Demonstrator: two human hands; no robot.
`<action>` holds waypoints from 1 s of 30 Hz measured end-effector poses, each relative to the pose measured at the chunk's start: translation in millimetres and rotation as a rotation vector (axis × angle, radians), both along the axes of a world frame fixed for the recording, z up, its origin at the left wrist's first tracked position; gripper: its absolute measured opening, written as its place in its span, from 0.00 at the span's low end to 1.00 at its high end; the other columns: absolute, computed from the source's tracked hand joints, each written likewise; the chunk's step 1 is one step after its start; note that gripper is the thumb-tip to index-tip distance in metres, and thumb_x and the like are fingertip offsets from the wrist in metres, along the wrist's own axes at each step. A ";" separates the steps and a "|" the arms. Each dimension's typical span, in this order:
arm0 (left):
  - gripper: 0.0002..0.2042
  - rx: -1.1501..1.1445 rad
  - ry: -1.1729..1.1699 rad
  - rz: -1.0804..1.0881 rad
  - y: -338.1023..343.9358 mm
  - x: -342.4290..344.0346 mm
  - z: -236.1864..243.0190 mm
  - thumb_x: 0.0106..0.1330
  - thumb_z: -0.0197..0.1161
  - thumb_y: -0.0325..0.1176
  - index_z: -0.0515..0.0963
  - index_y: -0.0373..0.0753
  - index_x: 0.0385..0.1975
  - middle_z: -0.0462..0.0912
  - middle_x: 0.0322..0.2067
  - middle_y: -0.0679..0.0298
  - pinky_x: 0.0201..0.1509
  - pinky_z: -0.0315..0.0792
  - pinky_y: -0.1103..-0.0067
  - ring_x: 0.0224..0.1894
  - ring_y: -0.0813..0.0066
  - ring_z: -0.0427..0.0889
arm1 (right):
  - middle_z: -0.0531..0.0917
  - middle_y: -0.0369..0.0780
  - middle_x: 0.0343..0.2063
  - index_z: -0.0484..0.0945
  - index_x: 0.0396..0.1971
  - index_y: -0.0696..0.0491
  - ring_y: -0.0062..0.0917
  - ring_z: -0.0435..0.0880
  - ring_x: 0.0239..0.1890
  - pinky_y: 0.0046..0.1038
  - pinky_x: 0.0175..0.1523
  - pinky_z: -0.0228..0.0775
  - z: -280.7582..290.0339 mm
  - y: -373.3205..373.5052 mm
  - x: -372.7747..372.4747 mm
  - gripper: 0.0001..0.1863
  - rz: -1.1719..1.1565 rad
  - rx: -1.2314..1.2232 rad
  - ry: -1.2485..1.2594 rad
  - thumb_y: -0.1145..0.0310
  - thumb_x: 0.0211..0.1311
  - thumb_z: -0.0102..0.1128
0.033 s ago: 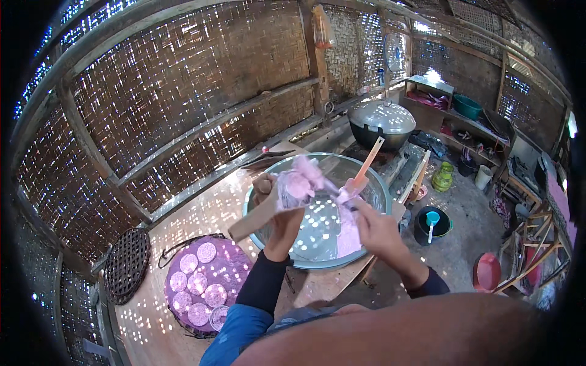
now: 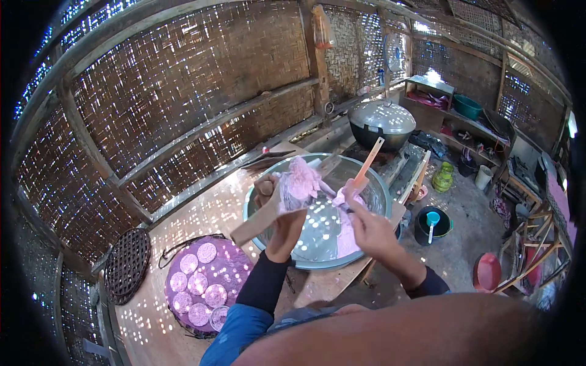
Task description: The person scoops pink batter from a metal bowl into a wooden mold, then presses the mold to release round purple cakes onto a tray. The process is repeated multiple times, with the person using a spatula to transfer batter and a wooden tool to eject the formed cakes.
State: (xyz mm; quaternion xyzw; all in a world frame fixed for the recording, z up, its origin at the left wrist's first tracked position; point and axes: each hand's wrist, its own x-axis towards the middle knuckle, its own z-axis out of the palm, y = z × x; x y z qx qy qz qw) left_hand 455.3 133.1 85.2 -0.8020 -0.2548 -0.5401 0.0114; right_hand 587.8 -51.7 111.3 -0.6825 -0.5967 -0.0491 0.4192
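Note:
My left hand [image 2: 285, 229] is wrapped round a flat wooden board [image 2: 255, 226], raised over the wide basin [image 2: 381, 235]. A heap of pink, crumbly dough [image 2: 302, 179] sits on the board. My right hand [image 2: 373, 233] grips a knife-like tool with a dark handle [image 2: 347, 208]. Its narrow blade [image 2: 328, 190] points toward the heap and touches or nearly touches its right edge. More pink dough [image 2: 348, 238] lies along the basin's right side. A spatula with a pale orange handle [image 2: 370, 160] leans in that dough, close to my right hand.
Left of me, a round tray with purple cloth [image 2: 235, 259] bears several pink discs [image 2: 215, 295] and a clear ring-shaped container [image 2: 218, 317]. A dark woven basket [image 2: 127, 265] lies beyond. A lidded pot [image 2: 383, 125] stands behind the basin; a black bucket [image 2: 422, 232] is at right.
The tool in my right hand has shifted slightly down and away from the heap. The dough heap on the board now looks more rounded and upright. My left hand has barely moved.

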 end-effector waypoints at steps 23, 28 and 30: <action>0.11 -0.650 -0.834 -0.708 -12.1 -139.6 86.9 0.53 0.60 0.26 0.72 0.35 0.37 0.74 0.34 0.64 0.43 0.71 0.78 0.40 0.73 0.75 | 0.79 0.45 0.30 0.75 0.44 0.52 0.38 0.78 0.35 0.36 0.42 0.69 14.2 10.4 91.0 0.19 -0.028 -0.182 -0.778 0.61 0.51 0.55; 0.11 -0.776 -0.855 -1.432 -36.0 -158.5 84.6 0.55 0.63 0.36 0.73 0.36 0.29 0.72 0.29 0.64 0.48 0.66 0.72 0.39 0.68 0.69 | 0.76 0.46 0.46 0.70 0.50 0.54 0.36 0.75 0.48 0.34 0.54 0.64 3.2 59.7 -6.5 0.27 0.689 -0.415 0.405 0.48 0.64 0.37; 0.20 -0.817 -0.776 -1.511 -35.9 -158.9 67.9 0.49 0.68 0.38 0.71 0.42 0.40 0.72 0.28 0.68 0.50 0.64 0.72 0.43 0.69 0.68 | 0.76 0.44 0.47 0.66 0.55 0.55 0.33 0.74 0.50 0.33 0.58 0.61 -7.1 61.8 -68.5 0.38 1.200 -0.794 1.368 0.36 0.61 0.29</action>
